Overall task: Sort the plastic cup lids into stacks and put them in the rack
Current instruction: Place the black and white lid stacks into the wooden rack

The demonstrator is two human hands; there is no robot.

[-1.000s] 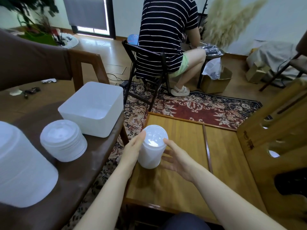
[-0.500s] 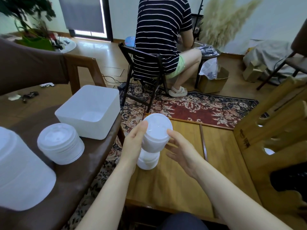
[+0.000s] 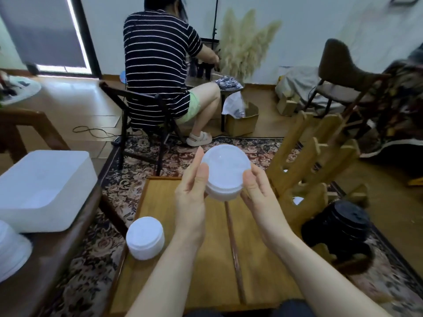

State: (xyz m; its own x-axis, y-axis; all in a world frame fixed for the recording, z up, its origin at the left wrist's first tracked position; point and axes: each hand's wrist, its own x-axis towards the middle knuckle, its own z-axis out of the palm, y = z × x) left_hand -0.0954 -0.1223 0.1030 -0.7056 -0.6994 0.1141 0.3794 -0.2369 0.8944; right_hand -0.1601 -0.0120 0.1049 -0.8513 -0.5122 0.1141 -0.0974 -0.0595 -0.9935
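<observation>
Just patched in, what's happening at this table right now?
A person is sorting plastic cup lids. Both hands, left hand and right hand, hold a short stack of white lids up in the air between them, above the wooden table. Another white lid stack sits at the table's left edge. The wooden rack stands to the right, with a stack of black lids by its near end.
</observation>
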